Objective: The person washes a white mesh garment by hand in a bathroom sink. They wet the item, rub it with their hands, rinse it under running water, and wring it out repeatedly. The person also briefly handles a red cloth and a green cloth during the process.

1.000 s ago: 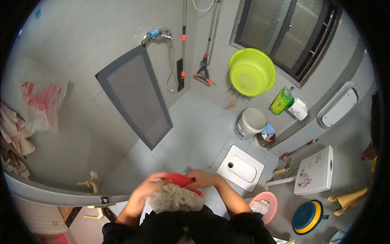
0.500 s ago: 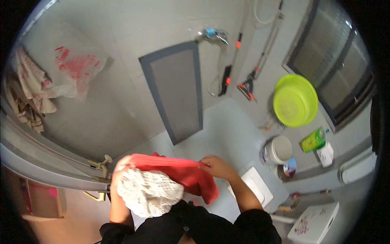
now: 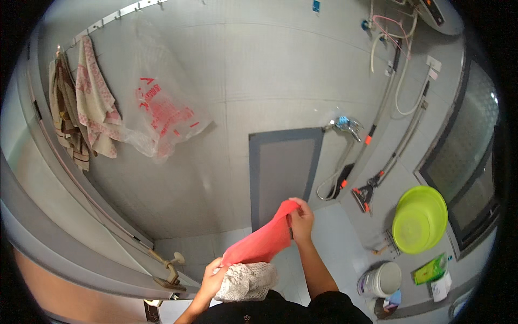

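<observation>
A red piece of fabric (image 3: pixel 261 241), perhaps a garment, stretches slantwise between my two hands. My right hand (image 3: pixel 301 221) pinches its upper right end, held higher and farther out. At the lower left end, my left hand (image 3: pixel 213 274) is closed on the red fabric. A bundled white openwork cloth (image 3: pixel 247 282) hangs by my left hand, just below the red fabric and close to my black shirt. Whether the left fingers also grip the white cloth, I cannot tell.
Towels (image 3: pixel 96 102) and a clear plastic bag with red print (image 3: pixel 164 108) hang from a hook rail (image 3: pixel 116 16) at left. A grey-framed panel (image 3: pixel 286 178) is ahead. To the right are a green basin (image 3: pixel 420 220), a white bucket (image 3: pixel 382 278) and a floor squeegee (image 3: pixel 364 195).
My view has tilted up towards the wall and hooks. The red fabric, level before, now slants up to the right, with my right hand raised. The white cloth has shifted below my left hand.
</observation>
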Demonstrator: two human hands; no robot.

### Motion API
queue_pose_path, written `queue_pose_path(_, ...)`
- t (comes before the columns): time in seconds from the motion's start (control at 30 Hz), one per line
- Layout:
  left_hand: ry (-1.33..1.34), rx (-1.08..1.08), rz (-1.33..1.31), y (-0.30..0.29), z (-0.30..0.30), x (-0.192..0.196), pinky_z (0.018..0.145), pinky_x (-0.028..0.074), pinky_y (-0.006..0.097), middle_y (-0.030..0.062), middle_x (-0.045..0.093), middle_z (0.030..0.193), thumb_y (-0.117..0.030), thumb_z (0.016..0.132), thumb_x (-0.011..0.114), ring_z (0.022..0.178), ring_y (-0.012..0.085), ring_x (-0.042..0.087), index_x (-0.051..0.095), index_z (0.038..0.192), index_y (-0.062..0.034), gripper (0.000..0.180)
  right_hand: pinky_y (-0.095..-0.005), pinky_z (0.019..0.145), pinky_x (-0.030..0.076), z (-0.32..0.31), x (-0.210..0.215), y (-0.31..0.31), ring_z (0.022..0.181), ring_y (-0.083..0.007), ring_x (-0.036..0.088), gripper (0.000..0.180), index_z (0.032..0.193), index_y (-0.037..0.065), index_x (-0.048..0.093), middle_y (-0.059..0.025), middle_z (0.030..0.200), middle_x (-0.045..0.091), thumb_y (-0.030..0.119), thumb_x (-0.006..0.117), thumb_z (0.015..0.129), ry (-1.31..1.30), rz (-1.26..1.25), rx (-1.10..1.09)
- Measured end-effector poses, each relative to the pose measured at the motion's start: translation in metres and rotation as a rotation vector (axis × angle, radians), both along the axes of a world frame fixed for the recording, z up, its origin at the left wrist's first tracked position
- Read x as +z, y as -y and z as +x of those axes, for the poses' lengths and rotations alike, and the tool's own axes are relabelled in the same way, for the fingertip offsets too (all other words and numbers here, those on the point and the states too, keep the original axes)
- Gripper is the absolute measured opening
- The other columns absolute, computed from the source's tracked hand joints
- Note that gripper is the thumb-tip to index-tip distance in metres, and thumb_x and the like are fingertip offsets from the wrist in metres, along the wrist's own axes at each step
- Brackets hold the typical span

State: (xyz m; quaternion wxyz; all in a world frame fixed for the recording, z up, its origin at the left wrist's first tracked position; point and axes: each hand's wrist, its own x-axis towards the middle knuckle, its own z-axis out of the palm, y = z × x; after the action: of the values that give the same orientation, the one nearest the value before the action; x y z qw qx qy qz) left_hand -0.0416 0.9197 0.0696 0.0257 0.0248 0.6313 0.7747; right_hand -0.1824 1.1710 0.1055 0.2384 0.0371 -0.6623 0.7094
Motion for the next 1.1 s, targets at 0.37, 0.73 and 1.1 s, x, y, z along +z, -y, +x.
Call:
queue_pose_path(0.37,0.163,0.443,0.233,0.007,-0.042,0.009,0.072,0.042,0.021,0.0038,0.059,0.085,-0.008,0.087,0.045,0.078,0.0089,0.053,0.056,0.095,0.0,0.016,-0.0312,0.059,0.042,-0.152,0.196,0.073,0.068,-0.025,0.05,0.024,0.078,0.005,0.061,-0.0124,0.075,0.049,-0.008,0.052,0.06,-0.918,0.495,-0.09)
queue_pose_path(0.73,0.078,0.965,0.235,0.011,-0.042,-0.015,0.067,0.043,0.023,0.0048,0.059,0.081,-0.014,0.085,0.046,0.073,0.012,0.054,0.057,0.088,-0.0004,0.018,-0.0364,0.068,0.042,-0.293,0.369,0.161,0.077,-0.0283,0.051,0.01,0.082,0.006,0.061,-0.0112,0.082,0.051,0.006,0.06,0.072,-1.355,0.539,-0.254)
queue_pose_path(1.1,0.158,1.295,0.13,0.012,-0.035,-0.012,0.067,0.043,0.024,0.0056,0.059,0.08,-0.015,0.085,0.045,0.072,0.0129,0.055,0.057,0.089,-0.0001,0.02,-0.0376,0.072,0.045,-0.376,0.492,0.252,0.084,-0.0293,0.052,0.008,0.078,0.004,0.062,-0.0136,0.089,0.053,0.008,0.055,0.077,-1.329,0.736,-0.586)
